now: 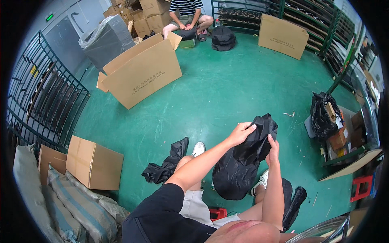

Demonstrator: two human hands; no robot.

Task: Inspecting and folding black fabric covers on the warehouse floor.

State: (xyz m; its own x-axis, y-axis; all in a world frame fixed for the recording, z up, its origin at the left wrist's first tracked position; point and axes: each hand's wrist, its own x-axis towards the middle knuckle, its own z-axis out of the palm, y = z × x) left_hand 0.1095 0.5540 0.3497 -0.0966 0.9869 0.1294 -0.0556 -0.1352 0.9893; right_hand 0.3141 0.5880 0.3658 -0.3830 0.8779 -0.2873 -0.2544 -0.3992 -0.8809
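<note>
In the head view, take the large open brown cardboard carton (pixel 142 77) as landmark. Below and to its right, nearer the wearer, a slack, sack-shaped piece of thin black fabric (pixel 235 172) hangs between the two hands; whether its rounded lower end meets the floor, I cannot tell. The left hand (pixel 242 133) pinches its upper left edge, thumb on top. The right hand (pixel 273 150) lies against the opposite edge with fingers upright; whether it pinches cloth, I cannot tell.

To handle it well, I would keep the edge taut between both hands, let the full end hang freely, and smooth folds out gradually rather than tug at such thin cloth.

As for containers, the carton's flaps stand up, its inside hidden. Just behind it is a bulky grey plastic-covered bin (pixel 107 42), contents unseen. Below the carton, to its left, sits a smaller plain brown cardboard box (pixel 95 164), contents also unseen. Well to the carton's right, a shiny black plastic bag (pixel 320 121) holds brown cardboard pieces (pixel 331 111).
</note>
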